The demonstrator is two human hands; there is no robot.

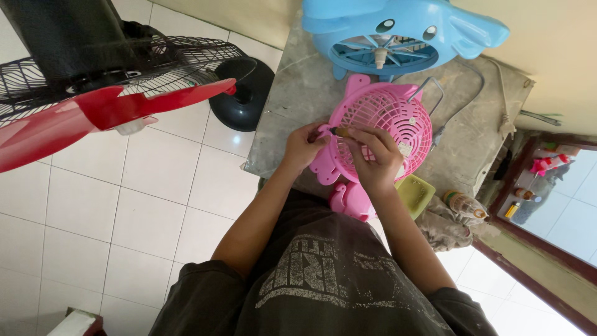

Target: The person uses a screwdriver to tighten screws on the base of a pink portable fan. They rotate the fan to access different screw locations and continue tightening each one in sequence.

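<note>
Right hand (375, 157) pinches small brown-handled tool (341, 132) against pink plastic fan grille (387, 118); left hand (305, 144) clasps grille rim. Blue animal-shaped fan housing (398, 34) behind, on grey tabletop (292, 99).

Fan grille (387, 121) on table (298, 93), before fan housing (398, 34); pedestal fan (112, 81) on floor, left of table.
</note>
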